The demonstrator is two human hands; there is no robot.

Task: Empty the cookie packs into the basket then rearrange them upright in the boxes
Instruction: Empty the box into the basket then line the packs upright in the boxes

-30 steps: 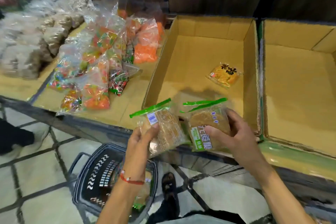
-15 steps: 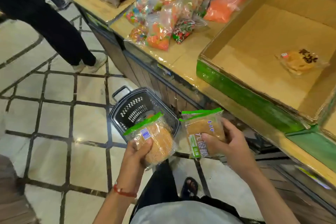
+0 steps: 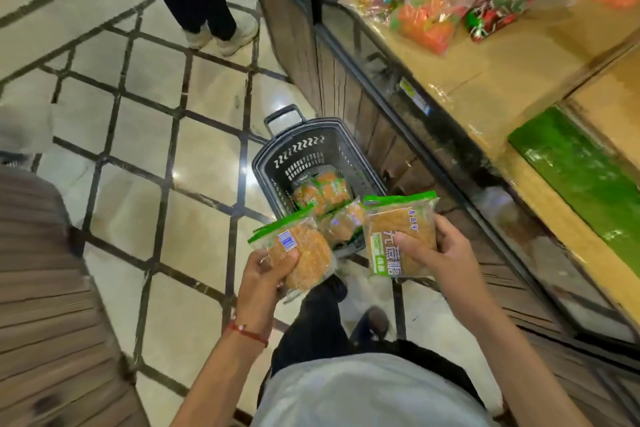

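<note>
Currently gripped near one black basket (image 3: 273, 156): left cookie pack (image 3: 304, 253) in left hand (image 3: 266, 274), right cookie pack (image 3: 398, 229) in right hand (image 3: 440, 253), two total. Further packs (image 3: 322, 192) inside basket, count unclear.

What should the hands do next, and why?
Likely release both into the black plastic basket: the left hand grips the barcode-side green-topped clear cookie pack, the right hand the label-side cookie pack, both over its near end, where similar packs lie.

The left hand (image 3: 266, 276) and right hand (image 3: 441, 255) have brought their clear, green-topped cookie packs (image 3: 398, 232) down from the front edge of the brown shelf (image 3: 485, 90) to over the near edge of the black plastic basket (image 3: 304, 144).
</note>
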